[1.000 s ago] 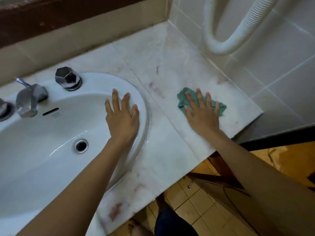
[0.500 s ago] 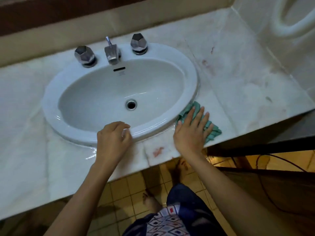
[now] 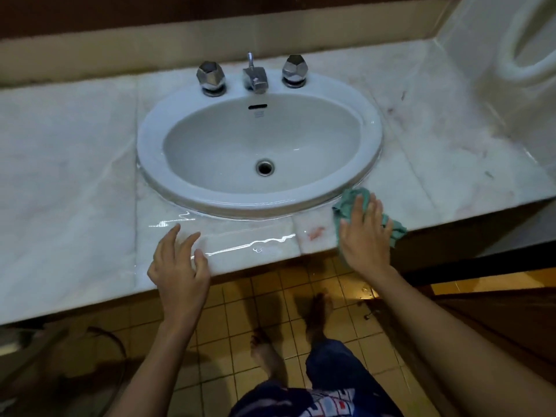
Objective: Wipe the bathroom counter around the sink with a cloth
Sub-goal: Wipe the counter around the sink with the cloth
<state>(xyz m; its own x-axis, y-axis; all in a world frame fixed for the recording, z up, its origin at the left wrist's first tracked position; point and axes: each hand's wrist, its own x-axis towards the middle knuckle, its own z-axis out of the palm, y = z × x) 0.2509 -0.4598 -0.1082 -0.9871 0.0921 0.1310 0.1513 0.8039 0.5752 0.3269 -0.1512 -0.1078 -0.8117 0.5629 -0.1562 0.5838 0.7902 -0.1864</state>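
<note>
Yellow square floor tiles (image 3: 270,299) run under the counter edge. A beige band (image 3: 150,52) lines the back wall below dark wood trim (image 3: 150,13). White wall tiles (image 3: 469,46) stand at right.

A chrome faucet (image 3: 255,77) stands between two faceted knobs (image 3: 211,76) (image 3: 294,70); yellow floor tiles (image 3: 264,299) below look possibly wet.

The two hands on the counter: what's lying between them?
In the head view, no object lies between the left hand and the right hand pressing the green cloth: only wet, shiny counter and a reddish stain.
</note>
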